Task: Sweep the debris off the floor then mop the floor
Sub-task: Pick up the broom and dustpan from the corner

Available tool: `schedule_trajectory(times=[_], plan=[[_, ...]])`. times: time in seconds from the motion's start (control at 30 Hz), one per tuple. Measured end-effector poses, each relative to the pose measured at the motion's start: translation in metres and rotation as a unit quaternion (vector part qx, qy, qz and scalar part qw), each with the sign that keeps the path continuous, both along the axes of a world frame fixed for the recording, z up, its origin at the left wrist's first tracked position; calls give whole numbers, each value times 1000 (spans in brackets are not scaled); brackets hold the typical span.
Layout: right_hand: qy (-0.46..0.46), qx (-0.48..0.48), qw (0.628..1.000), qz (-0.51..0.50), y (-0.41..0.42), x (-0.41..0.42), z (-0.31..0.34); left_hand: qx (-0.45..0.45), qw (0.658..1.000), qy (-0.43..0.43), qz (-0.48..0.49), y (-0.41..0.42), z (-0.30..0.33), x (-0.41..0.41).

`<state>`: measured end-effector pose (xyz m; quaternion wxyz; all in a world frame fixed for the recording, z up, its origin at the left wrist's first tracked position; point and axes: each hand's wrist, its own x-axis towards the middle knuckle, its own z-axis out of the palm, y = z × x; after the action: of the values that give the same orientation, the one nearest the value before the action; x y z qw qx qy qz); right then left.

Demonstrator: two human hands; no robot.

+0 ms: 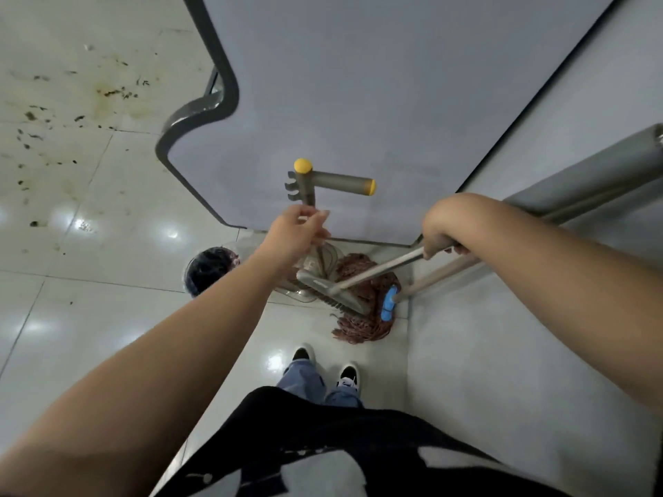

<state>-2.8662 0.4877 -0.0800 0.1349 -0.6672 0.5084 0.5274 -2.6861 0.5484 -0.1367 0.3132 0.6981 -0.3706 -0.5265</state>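
Dark debris and brown stains [34, 136] are scattered over the white floor tiles at the upper left. My left hand [297, 235] is closed around the grey shaft of a dustpan handle [324, 181] with yellow end caps; the dustpan [308, 281] rests on the floor below it. Further right, my right hand [440, 233] grips the metal handle of a broom, whose grey head [335, 294] sits on the floor against the dustpan. A mop with brown strings [362, 326] and a blue clamp [389, 303] stands in the corner behind the broom, its beige pole [443, 273] leaning right.
A large grey-blue table [358, 84] with a dark rim overhangs the tools. A black round bin [208, 270] stands on the floor to the left of the dustpan. A pale wall [502, 353] runs along the right. My shoes [324, 367] stand just before the mop.
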Motion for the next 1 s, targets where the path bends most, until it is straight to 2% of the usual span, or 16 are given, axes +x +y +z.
schedule_trajectory(times=[0.13, 0.23, 0.3, 0.4, 0.43, 0.53, 0.63, 0.83, 0.9, 1.0], plan=[[11, -6, 1000, -26, -17, -13, 21, -94, 993, -68, -28, -43, 19, -2], [21, 8, 999, -48, -18, -22, 29, -133, 970, -187, -75, -63, 17, 7], [25, 27, 995, -94, -17, -27, 33, -132, 940, -274, -155, -79, 15, 16], [39, 35, 989, -135, -24, -36, 47, -64, 864, -374, -331, -106, 11, 22], [42, 33, 988, -144, -27, -39, 52, -47, 851, -378, -363, -113, 8, 24], [49, 26, 984, -171, -29, -42, 58, -52, 846, -380, -369, -124, 2, 31], [46, 30, 977, -208, -25, -42, 57, -78, 803, -440, -394, -130, 2, 33], [57, 9, 970, -236, -19, -41, 59, -79, 763, -491, -414, -134, 3, 21], [60, 8, 969, -240, -17, -39, 60, -71, 765, -496, -404, -135, 4, 28], [68, 1, 972, -223, -14, -37, 67, -27, 800, -472, -369, -137, 5, 34]])
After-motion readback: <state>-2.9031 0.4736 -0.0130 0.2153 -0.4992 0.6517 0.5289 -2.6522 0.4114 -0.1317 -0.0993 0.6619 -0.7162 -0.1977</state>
